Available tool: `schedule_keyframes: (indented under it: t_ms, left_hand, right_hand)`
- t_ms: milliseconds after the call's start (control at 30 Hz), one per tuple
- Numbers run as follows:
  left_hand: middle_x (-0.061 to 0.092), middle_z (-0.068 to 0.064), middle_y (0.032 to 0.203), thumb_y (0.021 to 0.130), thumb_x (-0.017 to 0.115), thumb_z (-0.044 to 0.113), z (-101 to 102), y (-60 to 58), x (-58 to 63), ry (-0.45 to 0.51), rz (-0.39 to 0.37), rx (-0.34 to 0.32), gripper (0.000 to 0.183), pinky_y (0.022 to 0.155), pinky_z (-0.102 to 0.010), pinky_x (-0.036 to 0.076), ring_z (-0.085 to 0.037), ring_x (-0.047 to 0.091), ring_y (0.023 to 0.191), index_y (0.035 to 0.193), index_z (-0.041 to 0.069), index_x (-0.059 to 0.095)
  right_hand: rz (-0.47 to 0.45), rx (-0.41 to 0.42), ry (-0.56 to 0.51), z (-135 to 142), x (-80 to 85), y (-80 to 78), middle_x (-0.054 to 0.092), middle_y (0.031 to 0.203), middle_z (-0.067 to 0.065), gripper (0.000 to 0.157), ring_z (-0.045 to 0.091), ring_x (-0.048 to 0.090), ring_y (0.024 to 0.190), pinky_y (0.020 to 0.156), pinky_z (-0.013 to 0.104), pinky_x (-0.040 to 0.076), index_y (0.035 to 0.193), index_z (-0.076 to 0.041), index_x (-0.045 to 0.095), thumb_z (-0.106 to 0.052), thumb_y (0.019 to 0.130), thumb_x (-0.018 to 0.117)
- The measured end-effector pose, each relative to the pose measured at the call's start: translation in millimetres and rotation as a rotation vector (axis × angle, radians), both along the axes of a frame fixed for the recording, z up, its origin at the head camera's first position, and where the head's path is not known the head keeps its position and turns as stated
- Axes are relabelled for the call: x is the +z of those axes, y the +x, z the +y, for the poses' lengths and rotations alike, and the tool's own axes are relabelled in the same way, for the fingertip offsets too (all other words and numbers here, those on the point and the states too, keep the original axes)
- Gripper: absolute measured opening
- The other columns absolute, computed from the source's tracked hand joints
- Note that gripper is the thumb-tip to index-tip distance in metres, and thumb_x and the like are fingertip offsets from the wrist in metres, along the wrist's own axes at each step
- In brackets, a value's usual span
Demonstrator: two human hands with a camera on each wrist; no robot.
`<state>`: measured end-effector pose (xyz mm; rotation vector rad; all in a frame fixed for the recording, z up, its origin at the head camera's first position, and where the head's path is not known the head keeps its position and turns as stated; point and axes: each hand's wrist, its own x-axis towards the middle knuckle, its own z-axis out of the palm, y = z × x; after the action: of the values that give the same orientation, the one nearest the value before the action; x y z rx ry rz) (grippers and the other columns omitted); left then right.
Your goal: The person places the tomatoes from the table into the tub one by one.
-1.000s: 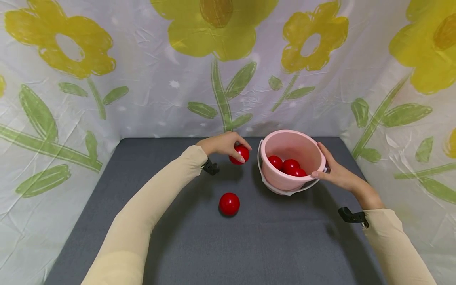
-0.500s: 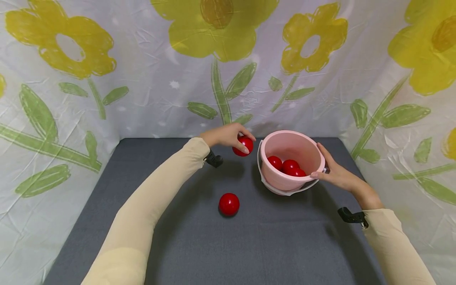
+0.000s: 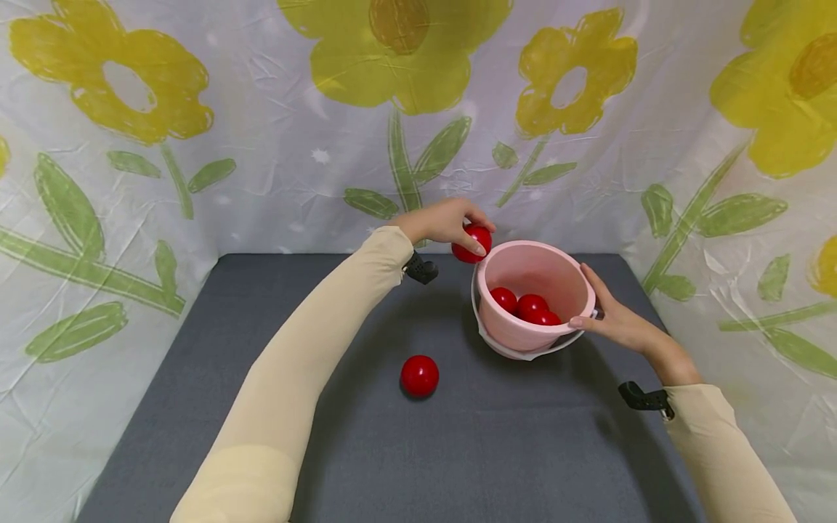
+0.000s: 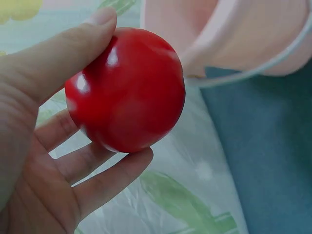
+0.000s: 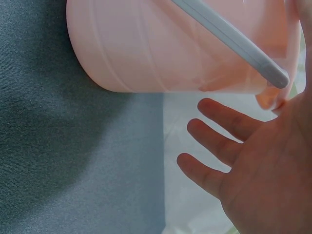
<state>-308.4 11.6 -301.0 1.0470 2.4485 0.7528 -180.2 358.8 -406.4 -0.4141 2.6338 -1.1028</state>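
Glossy red ball [image 3: 472,243] is gripped in my left hand [image 3: 439,220], raised beside the left rim of a pink bucket [image 3: 516,336]. The left wrist view shows the thumb on one side of this ball and fingertips [image 4: 142,157] on the other. Three more red balls [image 3: 532,306] lie inside the bucket. My right hand [image 3: 624,323] rests on the bucket's right rim, thumb at the front and fingers spread along the outside. In the right wrist view three straight fingers [image 5: 212,134] stand apart from the bucket wall, below its white handle [image 5: 231,41].
Another red ball [image 3: 420,376] sits on the dark grey tabletop [image 3: 497,457], in front of the bucket and to its left. A flower-printed curtain [image 3: 275,145] closes off the back and both sides, close behind the bucket.
My left hand has lifted the red ball and carried it rightward to the bucket's rim. My right hand, the bucket and the ball on the table have stayed in place.
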Motion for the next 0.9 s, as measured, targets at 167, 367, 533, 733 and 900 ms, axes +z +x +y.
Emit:
schedule_keyframes:
  t_ms: [167, 367, 533, 733, 900]
  left_hand:
    - [0.064, -0.004, 0.131, 0.088, 0.075, 0.027, 13, 0.7, 8.8, 0.019, -0.007, -0.016, 0.047, 0.091, -0.032, 0.057, -0.020, 0.054, 0.120, 0.132, 0.017, 0.064]
    - [0.064, -0.003, 0.132, 0.090, 0.073, 0.027, 30, 2.9, 17.4, 0.021, 0.001, -0.030, 0.044, 0.090, -0.029, 0.058, -0.018, 0.055, 0.120, 0.132, 0.018, 0.065]
    - [0.066, -0.003, 0.129, 0.089, 0.074, 0.028, 46, 2.6, 17.2, 0.029, 0.011, -0.031, 0.043, 0.088, -0.027, 0.058, -0.018, 0.056, 0.118, 0.130, 0.019, 0.067]
    - [0.067, -0.003, 0.127, 0.088, 0.075, 0.027, 63, 2.4, 9.8, 0.054, -0.030, -0.023, 0.044, 0.085, -0.024, 0.058, -0.017, 0.059, 0.112, 0.130, 0.020, 0.067]
    - [0.067, -0.004, 0.128, 0.088, 0.074, 0.023, 72, 2.2, 1.7, 0.079, -0.035, -0.057, 0.043, 0.087, -0.022, 0.057, -0.017, 0.057, 0.116, 0.130, 0.017, 0.067]
  right_hand:
    - [0.004, 0.001, 0.001, 1, -0.8, -0.6, 0.006, 0.163, 0.023, 0.108, 0.042, 0.035, 0.132, 0.092, 0.030, 0.047, 0.159, -0.019, -0.014, -0.027, 0.090, 0.068]
    - [0.005, 0.001, 0.000, 1, -1.7, -1.6, 0.007, 0.163, 0.024, 0.108, 0.042, 0.036, 0.132, 0.092, 0.030, 0.048, 0.159, -0.019, -0.014, -0.026, 0.090, 0.068]
    - [-0.002, -0.004, -0.006, 1, -1.1, -1.2, 0.006, 0.163, 0.023, 0.108, 0.043, 0.034, 0.133, 0.098, 0.048, 0.048, 0.158, -0.020, -0.015, -0.027, 0.090, 0.068]
    - [-0.016, -0.005, -0.006, 1, 0.0, -0.7, 0.006, 0.163, 0.022, 0.108, 0.043, 0.033, 0.134, 0.098, 0.044, 0.048, 0.158, -0.021, -0.016, -0.028, 0.090, 0.067]
    - [-0.037, -0.008, -0.013, 0, 0.8, -0.2, 0.005, 0.163, 0.022, 0.108, 0.045, 0.030, 0.136, 0.102, 0.059, 0.046, 0.158, -0.021, -0.017, -0.030, 0.090, 0.067]
